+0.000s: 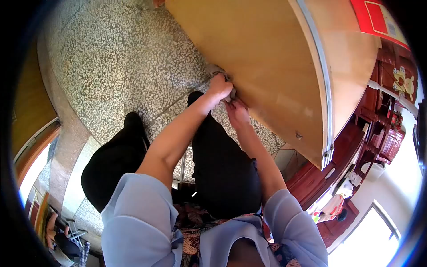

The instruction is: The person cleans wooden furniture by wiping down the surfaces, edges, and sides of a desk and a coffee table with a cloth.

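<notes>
A greyish cloth (232, 94) is bunched between my hands, close to the lower edge of a tan wooden panel (267, 58). My left hand (219, 86) is closed on the cloth, its arm coming from the left side of the view. Just below and to the right, my right hand (237, 112) grips the cloth's lower end with bent fingers. Part of the cloth shows above my left hand, against the panel's edge. Both hands are low, near the speckled floor (120, 58).
My black-trousered legs (222, 164) stand below my hands. Dark red wooden furniture (311, 178) is at the right, with a person (333, 208) beside it. Another person (64, 238) sits at the lower left. A wooden door (31, 102) is at the left edge.
</notes>
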A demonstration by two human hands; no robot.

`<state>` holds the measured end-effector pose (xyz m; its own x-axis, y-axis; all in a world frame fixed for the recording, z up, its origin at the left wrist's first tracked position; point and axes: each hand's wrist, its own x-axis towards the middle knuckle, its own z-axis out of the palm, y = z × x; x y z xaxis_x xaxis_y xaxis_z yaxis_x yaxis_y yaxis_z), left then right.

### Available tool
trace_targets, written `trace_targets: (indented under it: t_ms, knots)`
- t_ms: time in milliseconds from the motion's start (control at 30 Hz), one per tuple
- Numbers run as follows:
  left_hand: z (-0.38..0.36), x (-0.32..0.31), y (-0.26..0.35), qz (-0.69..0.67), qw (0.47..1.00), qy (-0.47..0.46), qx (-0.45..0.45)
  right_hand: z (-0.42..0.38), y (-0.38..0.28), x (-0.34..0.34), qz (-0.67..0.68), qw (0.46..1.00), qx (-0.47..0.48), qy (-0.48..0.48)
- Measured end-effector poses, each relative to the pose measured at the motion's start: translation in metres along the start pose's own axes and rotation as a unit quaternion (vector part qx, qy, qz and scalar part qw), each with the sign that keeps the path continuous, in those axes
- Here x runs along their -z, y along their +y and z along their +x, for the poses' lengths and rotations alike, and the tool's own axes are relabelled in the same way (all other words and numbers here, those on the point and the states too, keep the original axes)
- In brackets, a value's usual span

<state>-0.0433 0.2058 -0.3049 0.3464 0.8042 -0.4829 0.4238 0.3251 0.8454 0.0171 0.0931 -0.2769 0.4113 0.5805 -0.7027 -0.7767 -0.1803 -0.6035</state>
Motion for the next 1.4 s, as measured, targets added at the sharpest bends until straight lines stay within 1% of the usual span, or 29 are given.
trace_targets:
  t_ms: [100,200,233,300,367,400,467,500,533,567,633,667,700,767,800,833,900,1000,1100,1167,1200,1233,1300,1333,1400]
  knots:
    - [-0.041,0.029,0.052,0.059,0.997,-0.043,-0.035,-0.042,-0.025,0.005,0.007,0.998,0.025,-0.054]
    - [-0.094,0.053,0.109,0.051,0.989,-0.013,-0.141,-0.114,-0.067,-0.018,-0.031,0.982,0.134,-0.127]
    - [-0.108,0.061,0.124,0.002,0.980,-0.012,-0.197,-0.138,-0.081,-0.027,-0.040,0.974,0.167,-0.148]
    - [-0.129,0.075,0.151,-0.097,0.946,-0.013,-0.308,-0.181,-0.107,-0.045,-0.063,0.950,0.248,-0.181]
    - [-0.142,0.084,0.181,-0.124,0.904,-0.003,-0.409,-0.212,-0.126,-0.059,-0.092,0.914,0.340,-0.201]
    - [-0.150,0.089,0.200,-0.086,0.880,0.028,-0.466,-0.221,-0.131,-0.066,-0.098,0.907,0.360,-0.194]
    - [-0.146,0.080,0.207,-0.112,0.877,0.013,-0.466,-0.234,-0.137,-0.078,-0.108,0.892,0.401,-0.181]
    - [-0.144,0.080,0.209,-0.126,0.876,0.006,-0.466,-0.233,-0.134,-0.079,-0.121,0.892,0.400,-0.172]
    - [-0.143,0.082,0.211,-0.095,0.867,0.026,-0.488,-0.227,-0.128,-0.078,-0.135,0.891,0.401,-0.163]
    - [-0.141,0.083,0.212,-0.102,0.862,0.031,-0.495,-0.219,-0.123,-0.077,-0.150,0.890,0.402,-0.153]
    - [-0.139,0.080,0.205,-0.123,0.858,0.040,-0.498,-0.201,-0.112,-0.068,-0.148,0.912,0.353,-0.150]
    - [-0.137,0.078,0.203,-0.154,0.853,0.043,-0.497,-0.193,-0.107,-0.068,-0.150,0.916,0.345,-0.137]
    - [-0.134,0.078,0.199,-0.134,0.858,0.035,-0.495,-0.186,-0.101,-0.069,-0.153,0.921,0.337,-0.124]
    - [-0.129,0.080,0.192,-0.095,0.866,0.018,-0.490,-0.165,-0.090,-0.054,-0.215,0.922,0.302,-0.110]
    - [-0.126,0.080,0.189,-0.096,0.863,0.014,-0.495,-0.159,-0.090,-0.055,-0.246,0.920,0.286,-0.103]
    - [-0.122,0.079,0.184,-0.098,0.860,0.010,-0.501,-0.153,-0.084,-0.063,-0.226,0.920,0.309,-0.086]
    - [-0.115,0.075,0.176,-0.102,0.862,0.002,-0.497,-0.144,-0.082,-0.060,-0.300,0.892,0.327,-0.087]
    - [-0.108,0.073,0.156,-0.096,0.876,-0.007,-0.473,-0.132,-0.078,-0.050,-0.390,0.867,0.299,-0.083]
    - [-0.097,0.068,0.132,-0.076,0.889,-0.003,-0.452,-0.115,-0.067,-0.035,-0.395,0.870,0.270,-0.115]
    - [-0.085,0.057,0.102,-0.067,0.900,0.009,-0.430,-0.097,-0.052,-0.023,-0.414,0.875,0.239,-0.082]
    - [-0.075,0.049,0.082,-0.042,0.912,0.008,-0.409,-0.088,-0.044,-0.017,-0.423,0.876,0.222,-0.066]
    - [-0.068,0.046,0.069,-0.015,0.935,-0.007,-0.353,-0.072,-0.034,-0.001,-0.445,0.870,0.202,-0.064]
    - [-0.059,0.038,0.048,0.035,0.971,-0.041,-0.233,-0.040,-0.002,0.027,-0.422,0.871,0.241,-0.071]
    - [-0.053,0.033,0.040,0.040,0.977,-0.047,-0.204,-0.027,0.010,0.041,-0.410,0.871,0.259,-0.075]
    - [-0.039,0.017,0.013,0.018,0.989,-0.044,-0.137,-0.009,0.019,0.059,-0.489,0.850,0.188,-0.048]
